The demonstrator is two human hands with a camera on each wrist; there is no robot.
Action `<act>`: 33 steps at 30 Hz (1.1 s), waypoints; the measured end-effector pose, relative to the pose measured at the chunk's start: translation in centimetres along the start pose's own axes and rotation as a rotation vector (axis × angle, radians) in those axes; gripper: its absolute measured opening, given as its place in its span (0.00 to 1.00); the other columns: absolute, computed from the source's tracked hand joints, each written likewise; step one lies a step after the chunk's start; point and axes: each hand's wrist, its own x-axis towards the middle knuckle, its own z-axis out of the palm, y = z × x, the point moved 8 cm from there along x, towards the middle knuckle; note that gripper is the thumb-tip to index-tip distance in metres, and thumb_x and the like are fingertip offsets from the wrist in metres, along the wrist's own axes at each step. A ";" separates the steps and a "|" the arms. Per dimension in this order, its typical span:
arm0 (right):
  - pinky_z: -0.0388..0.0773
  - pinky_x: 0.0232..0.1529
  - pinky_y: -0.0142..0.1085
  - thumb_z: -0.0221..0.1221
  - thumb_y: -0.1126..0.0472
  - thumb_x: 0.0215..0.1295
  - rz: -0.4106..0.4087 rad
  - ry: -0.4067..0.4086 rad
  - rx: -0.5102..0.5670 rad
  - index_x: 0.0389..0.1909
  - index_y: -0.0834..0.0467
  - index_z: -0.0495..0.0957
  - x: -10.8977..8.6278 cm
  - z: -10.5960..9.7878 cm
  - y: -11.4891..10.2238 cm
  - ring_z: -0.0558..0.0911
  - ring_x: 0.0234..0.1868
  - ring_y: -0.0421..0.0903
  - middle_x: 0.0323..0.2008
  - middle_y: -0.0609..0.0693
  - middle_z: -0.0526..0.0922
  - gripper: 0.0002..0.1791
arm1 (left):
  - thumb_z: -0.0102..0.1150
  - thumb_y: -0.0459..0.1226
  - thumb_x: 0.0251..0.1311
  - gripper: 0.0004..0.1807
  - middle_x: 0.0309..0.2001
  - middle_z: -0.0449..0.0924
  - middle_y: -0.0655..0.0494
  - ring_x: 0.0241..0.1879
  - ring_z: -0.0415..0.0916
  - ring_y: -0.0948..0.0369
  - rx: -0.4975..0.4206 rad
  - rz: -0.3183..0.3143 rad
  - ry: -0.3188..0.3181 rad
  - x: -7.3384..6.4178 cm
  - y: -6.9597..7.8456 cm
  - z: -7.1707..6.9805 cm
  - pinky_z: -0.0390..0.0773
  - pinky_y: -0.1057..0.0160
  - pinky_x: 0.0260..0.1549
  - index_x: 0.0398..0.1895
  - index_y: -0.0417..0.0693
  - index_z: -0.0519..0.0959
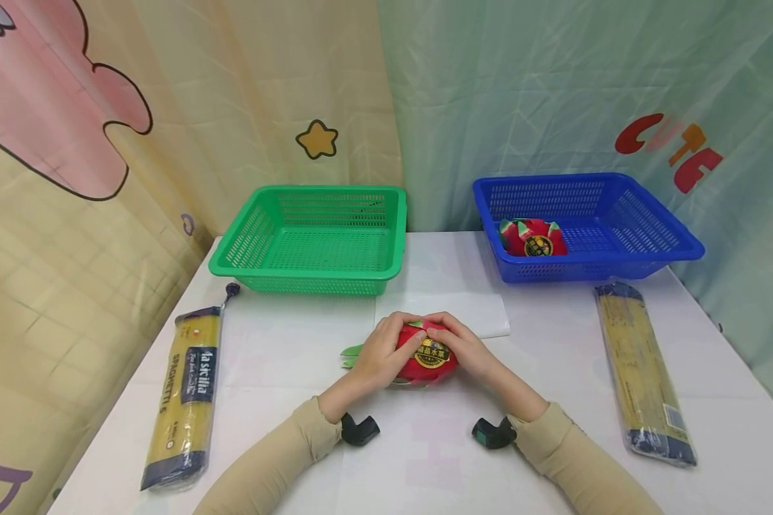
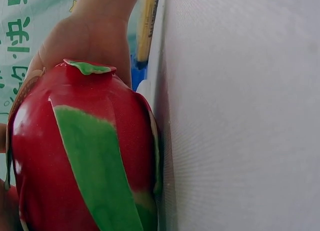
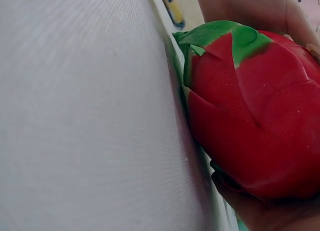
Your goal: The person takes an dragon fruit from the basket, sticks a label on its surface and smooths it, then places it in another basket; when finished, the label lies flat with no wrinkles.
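Both hands hold a red dragon fruit point(image 1: 425, 368) low over the white table, at the middle of the head view. The left hand point(image 1: 381, 354) grips its left side and the right hand point(image 1: 469, 348) grips its right side, thumbs near a black-and-gold label. Green leaf tips stick out past the left hand. In the left wrist view the dragon fruit point(image 2: 90, 151) shows a broad green scale. Seen from the right wrist, the dragon fruit point(image 3: 250, 121) has its green-tipped end toward the top. Its underside is hidden, so contact with the table is unclear.
A green basket point(image 1: 305, 284) stands at the back left. The blue basket point(image 1: 592, 272) at the back right contains another dragon fruit point(image 1: 547, 239). Spaghetti packs lie at the left point(image 1: 183, 400) and right point(image 1: 647, 379). A white sheet point(image 1: 447, 307) lies behind the hands.
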 end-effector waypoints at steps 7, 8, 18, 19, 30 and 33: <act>0.76 0.41 0.34 0.45 0.57 0.71 -0.003 0.001 0.014 0.57 0.64 0.67 0.0 0.1 0.0 0.74 0.44 0.46 0.49 0.60 0.72 0.19 | 0.45 0.49 0.67 0.19 0.47 0.75 0.55 0.47 0.68 0.59 -0.097 -0.086 -0.007 0.1 -0.2 -0.1 0.71 0.54 0.44 0.52 0.48 0.71; 0.76 0.41 0.34 0.45 0.57 0.71 -0.006 0.000 0.014 0.57 0.64 0.67 0.0 0.1 -0.1 0.74 0.44 0.46 0.49 0.60 0.72 0.19 | 0.45 0.49 0.66 0.18 0.47 0.75 0.55 0.47 0.68 0.59 -0.112 -0.098 -0.004 0.1 -0.2 -0.2 0.71 0.54 0.44 0.51 0.48 0.72; 0.73 0.45 0.35 0.41 0.56 0.73 -0.010 -0.072 0.028 0.59 0.64 0.65 0.1 0.2 0.0 0.72 0.47 0.47 0.51 0.59 0.71 0.21 | 0.46 0.47 0.68 0.16 0.45 0.75 0.56 0.46 0.68 0.59 -0.086 -0.070 0.013 0.2 -0.1 -0.2 0.71 0.55 0.44 0.49 0.48 0.74; 0.73 0.45 0.35 0.40 0.55 0.74 -0.010 -0.079 0.035 0.59 0.64 0.64 0.1 0.2 0.1 0.71 0.48 0.47 0.52 0.59 0.70 0.21 | 0.45 0.47 0.68 0.16 0.46 0.75 0.56 0.46 0.68 0.59 -0.077 -0.064 0.013 0.2 -0.1 -0.2 0.70 0.55 0.44 0.50 0.47 0.74; 0.72 0.48 0.35 0.38 0.54 0.75 -0.002 -0.084 0.026 0.60 0.63 0.64 0.1 0.2 0.0 0.70 0.51 0.47 0.54 0.59 0.69 0.21 | 0.44 0.46 0.69 0.16 0.47 0.76 0.56 0.48 0.68 0.59 -0.042 -0.022 0.027 0.3 -0.2 -0.2 0.70 0.54 0.48 0.50 0.47 0.73; 0.72 0.48 0.35 0.38 0.54 0.75 0.000 -0.084 0.022 0.60 0.63 0.65 0.1 0.2 0.1 0.70 0.51 0.47 0.54 0.59 0.69 0.22 | 0.44 0.47 0.70 0.18 0.48 0.75 0.55 0.48 0.68 0.59 -0.021 -0.001 0.005 0.3 -0.1 -0.1 0.70 0.55 0.48 0.52 0.46 0.71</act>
